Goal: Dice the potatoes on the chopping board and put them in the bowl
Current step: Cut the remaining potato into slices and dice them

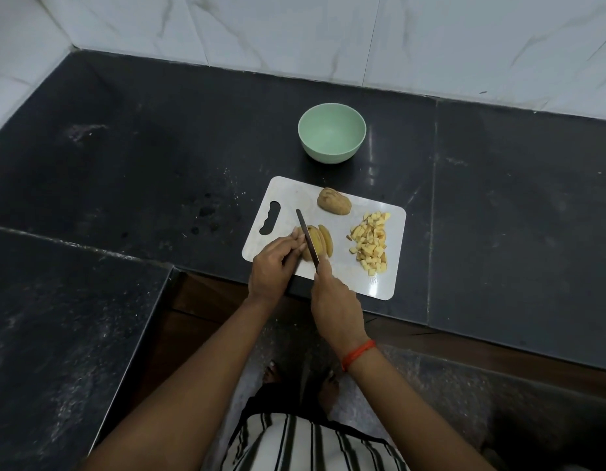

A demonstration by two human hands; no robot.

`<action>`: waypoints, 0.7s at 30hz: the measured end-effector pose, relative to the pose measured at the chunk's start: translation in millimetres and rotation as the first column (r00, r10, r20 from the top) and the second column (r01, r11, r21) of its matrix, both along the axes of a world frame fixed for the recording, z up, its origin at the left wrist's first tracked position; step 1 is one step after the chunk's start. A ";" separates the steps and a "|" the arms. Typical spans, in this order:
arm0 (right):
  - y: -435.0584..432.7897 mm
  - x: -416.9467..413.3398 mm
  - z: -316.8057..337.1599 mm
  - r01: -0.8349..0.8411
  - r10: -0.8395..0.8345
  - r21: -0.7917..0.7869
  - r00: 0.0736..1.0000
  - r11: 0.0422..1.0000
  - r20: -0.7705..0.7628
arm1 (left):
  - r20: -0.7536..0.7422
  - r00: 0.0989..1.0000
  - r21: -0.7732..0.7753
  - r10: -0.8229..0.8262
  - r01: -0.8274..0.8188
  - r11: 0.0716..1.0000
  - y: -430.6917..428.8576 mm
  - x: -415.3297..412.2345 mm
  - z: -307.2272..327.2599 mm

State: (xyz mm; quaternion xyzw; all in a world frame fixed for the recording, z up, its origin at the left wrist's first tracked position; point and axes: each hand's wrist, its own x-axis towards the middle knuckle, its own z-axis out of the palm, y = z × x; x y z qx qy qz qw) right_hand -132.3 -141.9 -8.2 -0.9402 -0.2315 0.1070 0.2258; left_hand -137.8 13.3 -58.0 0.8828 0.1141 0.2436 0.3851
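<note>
"Two questions. Why does the chopping board (pixel 291 192) sit at the near edge of the dark counter (pixel 125 164), with the green bowl (pixel 328 154) beyond it?"

"I'd judge the board is kept close for reach. The bowl stands apart, empty, waiting for the dice."

"And the hands?"

"The left hand (pixel 272 266) curls its fingers over the potato half (pixel 320 246) to pin it, fingertips just beside the blade. The right hand (pixel 332 294) grips the handle of the knife (pixel 306 237), blade down in that half, cut slices leaning away to the right."

"The rest?"

"Another half (pixel 334 201) lies uncut at the board's far side. The diced pile (pixel 371 241) sits at the board's right end, likely to keep cutting room free."
</note>
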 end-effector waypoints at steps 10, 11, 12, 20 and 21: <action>15.8 2.3 5.6 0.028 -0.027 -0.025 0.999 0.999 0.040 | 0.018 1.000 -0.029 0.004 -0.004 1.000 1.9 0.3 0.4; 21.5 6.6 7.7 0.030 -0.029 -0.023 0.999 0.999 0.029 | 0.016 1.000 -0.045 0.006 -0.006 0.999 1.7 0.3 1.1; 25.7 9.5 8.9 0.027 -0.026 -0.028 1.000 0.999 0.013 | 0.015 1.000 -0.055 0.009 -0.008 0.998 1.3 0.4 1.5; 31.4 15.0 18.0 0.010 -0.011 -0.023 0.999 1.000 -0.044 | 0.003 1.000 -0.068 -0.004 0.004 0.998 2.8 -1.0 3.1; 33.0 17.0 19.7 0.018 -0.019 -0.009 0.998 1.000 -0.059 | 0.005 1.000 -0.074 -0.005 0.005 0.997 3.5 -1.2 3.7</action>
